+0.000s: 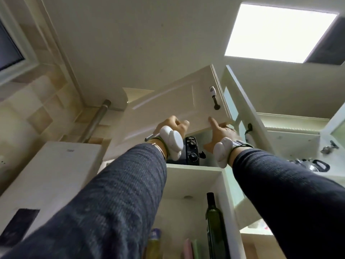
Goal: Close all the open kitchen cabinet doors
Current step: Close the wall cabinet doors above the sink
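Note:
I look steeply up at a high white wall cabinet. Its white panel door (179,101) with a dark handle (214,98) stands partly swung out above me. My left hand (174,124) presses with curled fingers against the door's lower edge. My right hand (220,130) grips the same lower edge near the corner, thumb on the front face. A second door with a frosted glass pane (242,101) hangs open just to the right. A third glass door (337,124) shows at the far right edge.
Inside the cabinet sits a dark appliance with knobs (192,151). Below, an open shelf holds a green bottle (214,221). A white water heater (56,171) and a metal pipe (97,120) are on the left. A metal kettle (309,165) rests right. A ceiling light panel (280,32) glows above.

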Motion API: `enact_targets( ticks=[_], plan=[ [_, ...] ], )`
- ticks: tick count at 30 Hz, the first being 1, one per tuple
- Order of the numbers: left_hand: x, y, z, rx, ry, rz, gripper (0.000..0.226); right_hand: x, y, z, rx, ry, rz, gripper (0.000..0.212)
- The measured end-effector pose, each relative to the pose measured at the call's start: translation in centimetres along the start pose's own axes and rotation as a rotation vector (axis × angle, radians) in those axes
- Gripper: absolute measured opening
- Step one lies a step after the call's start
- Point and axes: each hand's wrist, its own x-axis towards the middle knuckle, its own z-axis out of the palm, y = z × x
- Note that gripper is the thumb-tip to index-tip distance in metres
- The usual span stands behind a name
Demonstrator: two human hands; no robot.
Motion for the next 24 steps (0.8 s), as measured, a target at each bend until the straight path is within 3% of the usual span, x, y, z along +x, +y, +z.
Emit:
enact_targets(
  ticks=[3,6,8,11,13,18,24],
  plan=[
    [0.1,-1.0,1.8,0.027,0.019,0.002,0.025,0.6,1.3,2.1,-0.022,0.016,-0.022,0.083],
    [0.5,-2.3,4.0,0.086,0.032,-0.019,0.027,1.1,2.6,3.6,-0.020,0.048,-0.076,0.053],
    [0.6,-2.7,5.5,0.128,0.030,-0.040,0.024,1.1,3.2,4.7,-0.101,0.056,-0.089,0.045],
    [0.8,-3.1,6.6,0.148,0.044,-0.056,0.024,1.4,3.2,6.1,-0.277,0.159,-0.088,0.046],
    [1.0,-3.6,7.8,0.156,0.037,-0.045,0.024,1.7,3.7,7.5,-0.364,0.141,-0.096,0.050],
    [1.8,-5.6,10.0,0.165,-0.018,-0.040,0.025,2.4,4.1,10.8,-0.281,-0.072,-0.026,0.069],
    [2.4,-7.6,11.4,0.163,-0.014,-0.037,0.028,3.8,5.1,13.8,-0.190,-0.099,0.005,0.067]
  ],
)
